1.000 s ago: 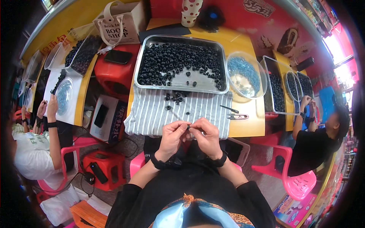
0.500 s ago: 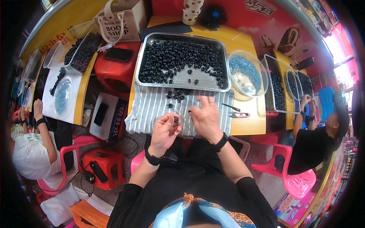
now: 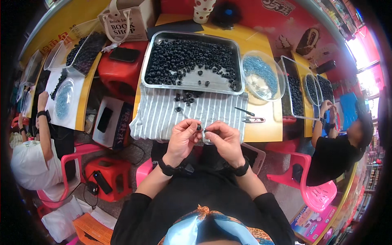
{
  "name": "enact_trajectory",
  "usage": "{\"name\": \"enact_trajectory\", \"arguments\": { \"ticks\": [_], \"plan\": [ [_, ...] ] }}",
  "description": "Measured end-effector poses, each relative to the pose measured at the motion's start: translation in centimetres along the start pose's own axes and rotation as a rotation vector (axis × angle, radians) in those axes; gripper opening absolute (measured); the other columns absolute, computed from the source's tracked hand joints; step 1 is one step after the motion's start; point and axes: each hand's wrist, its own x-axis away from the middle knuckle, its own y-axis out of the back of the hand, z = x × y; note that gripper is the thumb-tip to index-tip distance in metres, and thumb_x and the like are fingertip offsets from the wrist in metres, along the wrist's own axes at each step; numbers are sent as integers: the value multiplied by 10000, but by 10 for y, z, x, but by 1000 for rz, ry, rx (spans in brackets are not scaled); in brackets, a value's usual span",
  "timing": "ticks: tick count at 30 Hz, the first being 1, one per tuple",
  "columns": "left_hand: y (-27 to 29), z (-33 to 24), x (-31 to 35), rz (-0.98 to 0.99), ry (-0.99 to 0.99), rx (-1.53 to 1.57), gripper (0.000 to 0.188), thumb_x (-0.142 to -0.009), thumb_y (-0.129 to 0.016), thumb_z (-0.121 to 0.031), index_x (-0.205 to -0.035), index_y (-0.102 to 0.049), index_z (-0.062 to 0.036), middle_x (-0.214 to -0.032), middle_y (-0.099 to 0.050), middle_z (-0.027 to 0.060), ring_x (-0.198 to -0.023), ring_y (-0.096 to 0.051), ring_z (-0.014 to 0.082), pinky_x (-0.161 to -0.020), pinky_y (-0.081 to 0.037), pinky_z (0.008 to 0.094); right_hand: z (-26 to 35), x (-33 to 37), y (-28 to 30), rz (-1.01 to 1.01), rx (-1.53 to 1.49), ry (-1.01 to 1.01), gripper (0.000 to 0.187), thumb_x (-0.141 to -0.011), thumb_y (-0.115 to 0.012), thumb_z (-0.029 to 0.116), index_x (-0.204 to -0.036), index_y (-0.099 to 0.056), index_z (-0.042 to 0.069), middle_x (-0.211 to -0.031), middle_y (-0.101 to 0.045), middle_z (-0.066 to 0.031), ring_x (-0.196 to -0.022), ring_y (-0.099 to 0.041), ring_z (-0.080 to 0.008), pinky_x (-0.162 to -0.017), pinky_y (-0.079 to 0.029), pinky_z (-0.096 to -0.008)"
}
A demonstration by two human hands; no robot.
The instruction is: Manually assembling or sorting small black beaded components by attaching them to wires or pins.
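- One black bead (image 3: pixel 199 127) sits at the left hand's fingertips, above the near edge of the striped cloth, likely pinched there so that its hole stays clear of the fingers
- The left hand (image 3: pixel 183 139) grips this bead between thumb and fingertip, a light hold that seems suited to turning so small a thing
- The right hand (image 3: pixel 226 139) comes in just beside it, fingers curled and tips near the bead; whether they close on anything is too small to tell
- Beneath and beyond the hands, the striped cloth (image 3: pixel 149 116) covers the near part of the tabletop (image 3: pixel 269 132), probably to stop round pieces rolling
- A few loose beads (image 3: pixel 185 98) lie on that cloth, between the hands and the metal tray (image 3: pixel 192 90), perhaps as a handy small supply
- The tray's raised rim appears to keep the heap of black beads (image 3: pixel 192 55) together
- To its right, a clear bowl (image 3: pixel 250 83) holds fine blue pieces (image 3: pixel 266 73) apart from the black ones
- Small snips (image 3: pixel 254 119) and a slim dark tool (image 3: pixel 244 111) lie near the right hand, seemingly for easy reach
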Motion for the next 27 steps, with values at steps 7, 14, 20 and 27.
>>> {"name": "enact_trajectory", "arguments": {
  "ticks": [7, 14, 20, 27],
  "plan": [
    [-11, 5, 4, 5, -7, -106, 182, -931, -629, -175, -1006, -648, -10, -799, -654, 28, -654, -596, 80, -568, -467, 201, -10, 8, 0, -42, -64, 7, 63, -888, -612, -33, -951, -608, -33, -847, -666, -65, -771, -650, -106, -703, -546, -237],
    [-13, 6, 6, -15, -56, -174, 146, -929, -633, -145, -988, -670, -17, -782, -660, 23, -652, -600, 66, -558, -460, 184, -12, 8, -2, -77, -45, 9, 17, -881, -609, -39, -893, -620, -35, -814, -659, -42, -760, -647, -94, -686, -545, -235],
    [-16, 6, 10, -8, -76, -184, 157, -923, -641, -159, -972, -676, -14, -802, -655, 22, -652, -590, 72, -549, -452, 193, -14, 11, 0, -69, 24, 74, 30, -865, -612, -64, -882, -611, -40, -806, -645, -50, -755, -648, -102, -676, -530, -229],
    [-18, 5, 13, 6, -80, -216, 158, -932, -617, -115, -1016, -674, 7, -843, -636, 25, -685, -596, 81, -566, -464, 198, -9, 12, -1, -49, 87, 182, 55, -854, -604, -95, -868, -605, -41, -808, -622, -59, -745, -642, -112, -673, -523, -230]
  ]
}}
